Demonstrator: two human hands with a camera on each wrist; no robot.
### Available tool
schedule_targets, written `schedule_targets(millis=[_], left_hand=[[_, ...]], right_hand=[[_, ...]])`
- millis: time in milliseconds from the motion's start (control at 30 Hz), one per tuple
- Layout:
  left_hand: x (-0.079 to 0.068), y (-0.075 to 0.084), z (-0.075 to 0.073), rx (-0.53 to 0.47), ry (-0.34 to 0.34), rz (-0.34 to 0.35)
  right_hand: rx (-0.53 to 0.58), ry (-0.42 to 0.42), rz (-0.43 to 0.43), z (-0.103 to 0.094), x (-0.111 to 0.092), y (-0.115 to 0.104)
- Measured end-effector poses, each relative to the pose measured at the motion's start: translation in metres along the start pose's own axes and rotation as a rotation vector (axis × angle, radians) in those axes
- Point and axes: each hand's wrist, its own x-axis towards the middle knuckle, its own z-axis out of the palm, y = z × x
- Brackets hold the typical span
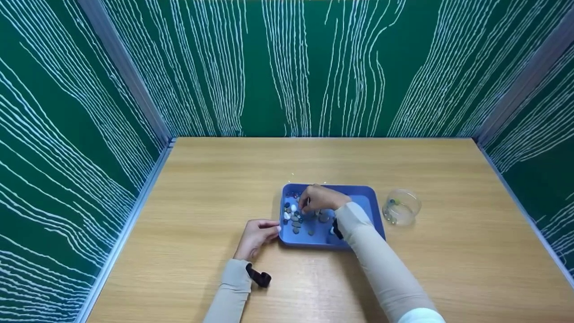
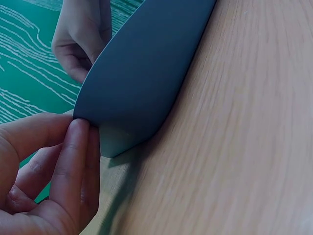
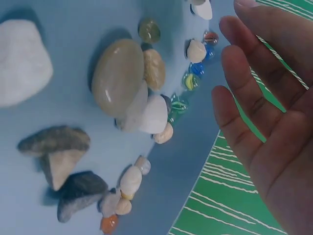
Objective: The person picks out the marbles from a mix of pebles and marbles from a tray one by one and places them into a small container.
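Note:
A blue tray (image 1: 320, 241) holds several stones and glass marbles, mostly toward its left side. My left hand (image 1: 256, 237) pinches the tray's left wall near the front corner; in the left wrist view the thumb and fingers meet on its rim. Over the tray's left half hovers my right hand (image 1: 320, 198), fingertips low among the stones. The right wrist view has its fingers (image 3: 239, 73) slightly bent and spread, beside green marbles (image 3: 178, 104), a large oval stone (image 3: 118, 77) and dark stones (image 3: 80, 193). Its thumb is out of that frame, so I cannot tell whether it pinches anything.
Right of the tray stands a clear round container (image 1: 408, 210) with several marbles (image 1: 391, 220) along its left side. Both rest on a wooden table (image 1: 215, 179). Green panels (image 1: 332, 80) with white wavy lines enclose its back and sides.

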Motion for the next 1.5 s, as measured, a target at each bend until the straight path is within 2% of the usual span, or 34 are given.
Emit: schedule_targets(millis=[167,500,1000,1267,1500], left_hand=[[0.0,0.001,0.001,-0.006,-0.007,-0.006],[-0.003,0.001,0.001,-0.032,-0.009,0.002],[0.002,-0.003,0.0,-0.046,-0.005,-0.011],[0.003,-0.004,0.0,-0.056,0.01,-0.009],[0.005,-0.007,0.0,-0.076,0.004,-0.025]], right_hand=[[-0.046,-0.012,-0.023,0.006,0.003,0.001],[-0.027,-0.06,0.017,0.014,0.005,0.0],[-0.005,-0.079,0.13,0.02,0.007,-0.001],[0.012,-0.083,0.118,0.02,0.005,-0.001],[-0.004,-0.069,0.067,0.021,0.006,0.002]])
